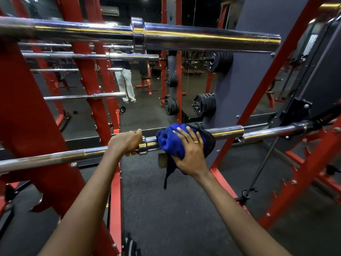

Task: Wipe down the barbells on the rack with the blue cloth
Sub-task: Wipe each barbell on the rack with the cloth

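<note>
Here we see the right hand (191, 150) clutching the blue cloth (170, 143) around the lower barbell (258, 133), whose sleeve runs rightward; the left hand (126, 142) grips the shaft alongside.

no legible text is showing anywhere in this view. the round black weight plates (219, 60) hanging on the grey panel are carrying small pale markings near their hubs, too small and blurred to read. a white patterned label (311, 44) is sitting on the dark machine housing at the upper right, its print not resolving into letters or numbers. a faint mark on the grey upright (171, 17) at the top is staying unreadable.
</note>
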### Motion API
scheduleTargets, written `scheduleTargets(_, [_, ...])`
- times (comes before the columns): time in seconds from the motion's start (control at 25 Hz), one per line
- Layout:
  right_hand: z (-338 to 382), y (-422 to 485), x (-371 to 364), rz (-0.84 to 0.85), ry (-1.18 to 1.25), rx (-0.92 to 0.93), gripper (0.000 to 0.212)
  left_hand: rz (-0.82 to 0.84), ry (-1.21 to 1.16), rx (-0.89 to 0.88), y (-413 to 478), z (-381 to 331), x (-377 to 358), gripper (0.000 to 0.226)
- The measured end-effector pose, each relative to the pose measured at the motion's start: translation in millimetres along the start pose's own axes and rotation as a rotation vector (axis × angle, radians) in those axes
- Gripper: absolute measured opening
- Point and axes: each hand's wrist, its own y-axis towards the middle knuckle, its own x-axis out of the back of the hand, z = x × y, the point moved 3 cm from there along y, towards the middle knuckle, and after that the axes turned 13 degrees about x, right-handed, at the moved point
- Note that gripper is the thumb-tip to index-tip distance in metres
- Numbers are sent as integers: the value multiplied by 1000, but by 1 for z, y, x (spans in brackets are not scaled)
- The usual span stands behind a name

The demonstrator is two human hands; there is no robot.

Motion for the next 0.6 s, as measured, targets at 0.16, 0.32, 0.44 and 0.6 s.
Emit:
scheduleTargets(0.16, [-65,-16,23,-109,-78,-78,71,-407,-37,-314,-18,21,-12,66])
scheduleTargets(0.32, [-109,-34,40,-432,-44,-628,69,-536,40,-483,-24,40,-36,48])
scheduleTargets(0.44, [-92,-15,35,-420,24,-740,71,-573,28,-451,-25,36,-35,47])
scheduleTargets(0.6, [-70,-15,32,-281,19,-593,61,-602,16,-411,-27,34,-32,44])
